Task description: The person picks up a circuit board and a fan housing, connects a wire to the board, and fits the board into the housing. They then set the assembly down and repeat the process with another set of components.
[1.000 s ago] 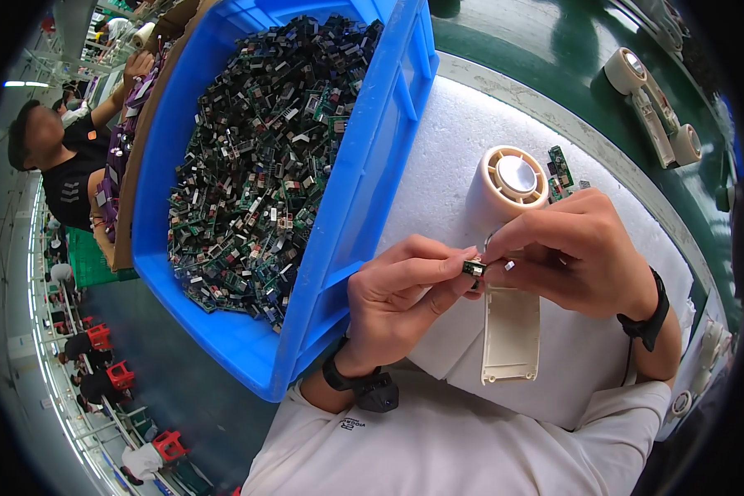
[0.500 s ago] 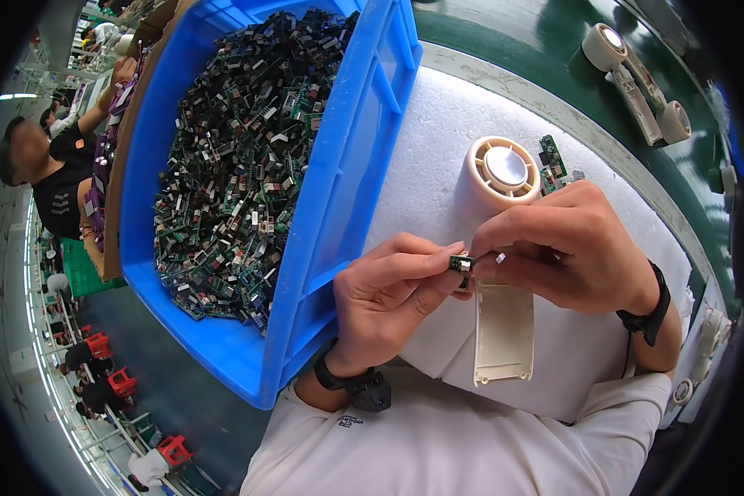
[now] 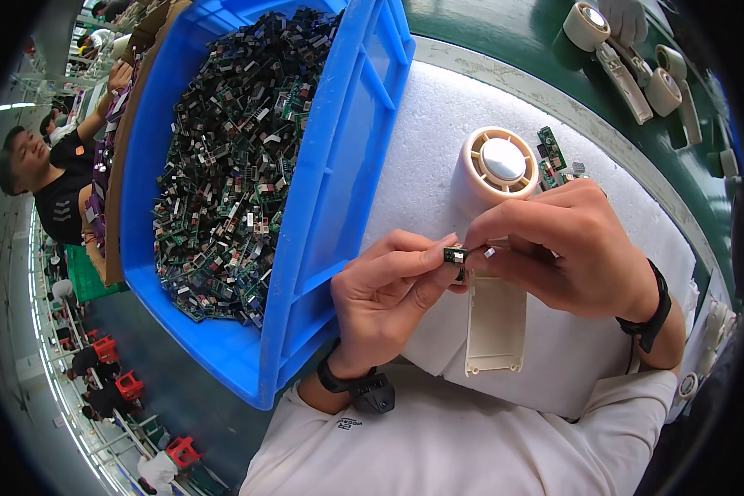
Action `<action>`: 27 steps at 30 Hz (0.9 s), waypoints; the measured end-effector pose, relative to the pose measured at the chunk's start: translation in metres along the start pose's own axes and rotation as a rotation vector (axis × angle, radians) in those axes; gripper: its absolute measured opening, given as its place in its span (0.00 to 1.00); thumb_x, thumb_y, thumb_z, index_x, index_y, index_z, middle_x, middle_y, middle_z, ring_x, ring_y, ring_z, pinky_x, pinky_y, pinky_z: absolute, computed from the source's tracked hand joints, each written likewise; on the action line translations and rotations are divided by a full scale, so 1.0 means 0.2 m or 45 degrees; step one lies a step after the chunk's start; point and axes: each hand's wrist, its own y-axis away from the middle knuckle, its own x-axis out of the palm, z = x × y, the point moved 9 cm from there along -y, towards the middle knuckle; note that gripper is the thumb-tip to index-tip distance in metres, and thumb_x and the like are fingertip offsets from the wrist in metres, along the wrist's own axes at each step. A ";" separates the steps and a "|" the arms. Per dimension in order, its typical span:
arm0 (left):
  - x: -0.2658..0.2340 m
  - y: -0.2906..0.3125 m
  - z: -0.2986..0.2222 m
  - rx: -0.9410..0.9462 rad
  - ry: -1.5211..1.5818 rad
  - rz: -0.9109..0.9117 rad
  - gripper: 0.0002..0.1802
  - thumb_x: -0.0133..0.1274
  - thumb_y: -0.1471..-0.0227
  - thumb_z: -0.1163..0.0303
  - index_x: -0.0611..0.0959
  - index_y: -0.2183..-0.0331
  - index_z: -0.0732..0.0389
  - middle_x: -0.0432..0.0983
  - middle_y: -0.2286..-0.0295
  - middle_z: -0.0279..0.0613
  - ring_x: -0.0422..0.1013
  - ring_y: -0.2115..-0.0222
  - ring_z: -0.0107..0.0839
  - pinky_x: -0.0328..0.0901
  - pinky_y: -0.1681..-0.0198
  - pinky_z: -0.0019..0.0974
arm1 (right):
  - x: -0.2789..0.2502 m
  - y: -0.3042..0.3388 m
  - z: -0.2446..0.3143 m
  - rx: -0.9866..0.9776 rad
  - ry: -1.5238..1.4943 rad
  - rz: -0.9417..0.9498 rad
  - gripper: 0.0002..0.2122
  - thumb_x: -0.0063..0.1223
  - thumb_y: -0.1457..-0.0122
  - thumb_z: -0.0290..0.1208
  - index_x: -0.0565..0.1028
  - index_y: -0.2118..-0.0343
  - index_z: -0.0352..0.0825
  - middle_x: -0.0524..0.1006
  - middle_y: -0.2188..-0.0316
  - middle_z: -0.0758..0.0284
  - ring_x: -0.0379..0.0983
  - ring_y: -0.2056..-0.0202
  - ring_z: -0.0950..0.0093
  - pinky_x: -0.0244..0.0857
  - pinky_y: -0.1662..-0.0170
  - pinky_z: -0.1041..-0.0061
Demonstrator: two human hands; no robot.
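Between the thumb and fingers of my left hand (image 3: 388, 289) is a small green circuit board (image 3: 453, 255) with a metal socket. My right hand (image 3: 566, 248) is closed beside it, fingertips pinching a thin wire with a small white plug (image 3: 490, 251). The fingers partly hide the wire's run. Below them lies a cream plastic handle shell (image 3: 496, 326), its hollow inside facing up. A cream round fan-like head (image 3: 501, 161) with a silvery centre stands just beyond my hands; whether it joins the shell is hidden.
A blue bin (image 3: 322, 215) heaped with circuit boards (image 3: 231, 190) stands at left. Loose boards (image 3: 551, 149) lie on the white foam sheet (image 3: 438, 107). Similar cream housings (image 3: 624, 78) and a gloved hand (image 3: 624, 18) are on the green bench at far right. Another person (image 3: 54, 178) sits beyond the bin.
The circuit board has turned slightly and shifted a little left in my left hand. The shell has shifted slightly up and left in the picture. A gloved hand and another housing appear at far right.
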 end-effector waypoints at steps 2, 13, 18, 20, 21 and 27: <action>0.00 0.00 0.00 0.005 -0.008 0.000 0.16 0.52 0.44 0.91 0.82 0.55 0.70 0.75 0.57 0.51 0.77 0.57 0.37 0.78 0.54 0.38 | 0.00 0.00 0.00 -0.002 -0.003 -0.009 0.08 0.65 0.47 0.22 0.79 0.64 0.36 0.75 0.82 0.69 0.73 0.83 0.74 0.61 0.79 0.77; -0.01 0.01 -0.02 0.061 -0.069 -0.087 0.16 0.53 0.42 0.87 0.80 0.52 0.69 0.75 0.56 0.50 0.77 0.57 0.34 0.78 0.53 0.37 | -0.07 -0.03 0.03 -0.036 -0.116 -0.038 0.09 0.68 0.48 0.23 0.83 0.64 0.37 0.79 0.78 0.71 0.73 0.82 0.81 0.62 0.80 0.83; 0.00 0.01 -0.02 0.053 -0.075 -0.071 0.16 0.53 0.42 0.85 0.80 0.51 0.69 0.75 0.56 0.49 0.76 0.56 0.33 0.77 0.53 0.36 | -0.07 -0.02 0.04 -0.089 -0.097 -0.002 0.10 0.70 0.50 0.22 0.84 0.63 0.38 0.81 0.74 0.70 0.73 0.80 0.81 0.63 0.80 0.83; 0.01 0.00 -0.03 0.063 -0.112 -0.059 0.16 0.54 0.41 0.84 0.80 0.51 0.69 0.75 0.55 0.48 0.76 0.56 0.32 0.77 0.53 0.36 | -0.05 -0.02 0.04 -0.083 -0.103 0.028 0.10 0.69 0.50 0.22 0.85 0.63 0.39 0.81 0.74 0.70 0.74 0.80 0.81 0.64 0.80 0.83; 0.01 0.00 -0.03 0.063 -0.112 -0.059 0.16 0.54 0.41 0.84 0.80 0.51 0.69 0.75 0.55 0.48 0.76 0.56 0.32 0.77 0.53 0.36 | -0.04 -0.02 0.04 -0.079 -0.105 0.040 0.10 0.69 0.49 0.22 0.85 0.63 0.39 0.81 0.73 0.70 0.74 0.80 0.81 0.64 0.79 0.83; 0.01 0.00 -0.02 0.028 -0.116 -0.052 0.16 0.54 0.41 0.84 0.80 0.51 0.69 0.75 0.56 0.47 0.76 0.56 0.31 0.77 0.54 0.35 | -0.01 -0.01 0.06 -0.116 -0.080 0.119 0.11 0.68 0.49 0.22 0.84 0.62 0.38 0.80 0.73 0.69 0.74 0.79 0.78 0.65 0.78 0.80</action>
